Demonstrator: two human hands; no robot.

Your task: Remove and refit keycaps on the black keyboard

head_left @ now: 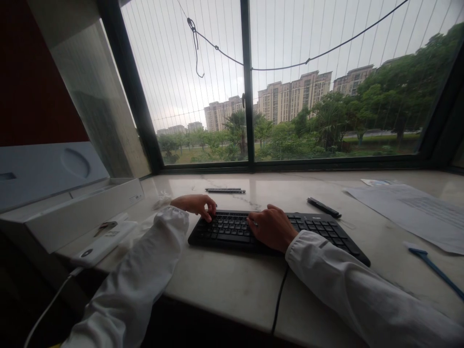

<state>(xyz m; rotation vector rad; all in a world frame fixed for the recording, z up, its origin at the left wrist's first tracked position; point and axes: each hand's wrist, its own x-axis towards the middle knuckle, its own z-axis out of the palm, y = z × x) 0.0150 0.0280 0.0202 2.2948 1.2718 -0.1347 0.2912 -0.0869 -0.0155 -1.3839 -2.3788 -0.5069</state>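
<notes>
A black keyboard [326, 233] lies on the pale marble sill, and both my hands are on it. My left hand [194, 203] is at its far left corner, with the fingers bent and pressed together and their tips down on the top-left keys. My right hand [272, 228] rests closed over the middle keys. A small light tip shows at its fingers, too small to name. White sleeves cover both forearms.
The keyboard's cable [279, 299] drops over the sill's front edge. Two dark pens [224, 190] lie behind the keyboard and another [324, 208] to its right. Papers [416, 212] and a blue tool [437, 270] are at the right. An open white box [83, 208], a white device [103, 241] and crumpled tissue [161, 199] are at the left.
</notes>
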